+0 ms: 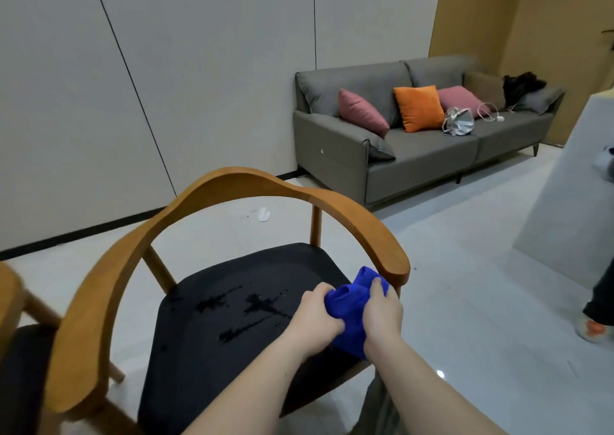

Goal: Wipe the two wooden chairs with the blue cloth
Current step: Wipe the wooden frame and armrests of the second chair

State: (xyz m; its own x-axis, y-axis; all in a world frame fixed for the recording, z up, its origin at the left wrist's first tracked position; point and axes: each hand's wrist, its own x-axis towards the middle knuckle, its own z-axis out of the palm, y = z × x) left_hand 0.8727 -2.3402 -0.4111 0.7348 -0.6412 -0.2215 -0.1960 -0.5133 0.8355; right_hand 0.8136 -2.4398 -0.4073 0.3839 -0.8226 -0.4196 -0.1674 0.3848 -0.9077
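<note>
A wooden chair (pixel 232 185) with a curved armrest rail and a black seat (pixel 232 295) stands in front of me; dark wet splashes mark the seat. Both my hands hold a bunched blue cloth (pixel 352 298) over the seat's right front corner, just below the right armrest end. My left hand (pixel 315 318) grips its left side and my right hand (pixel 382 311) grips its right side. At the far left edge, part of a second wooden chair (pixel 10 298) with a dark seat shows.
A grey sofa (pixel 349 155) with pink and orange cushions, a silver bag and cables stands against the wall behind. A grey block (pixel 564 202) rises at right. Another person's leg and shoe (pixel 594 328) are at the right edge. A white scrap (pixel 264 214) lies on the floor.
</note>
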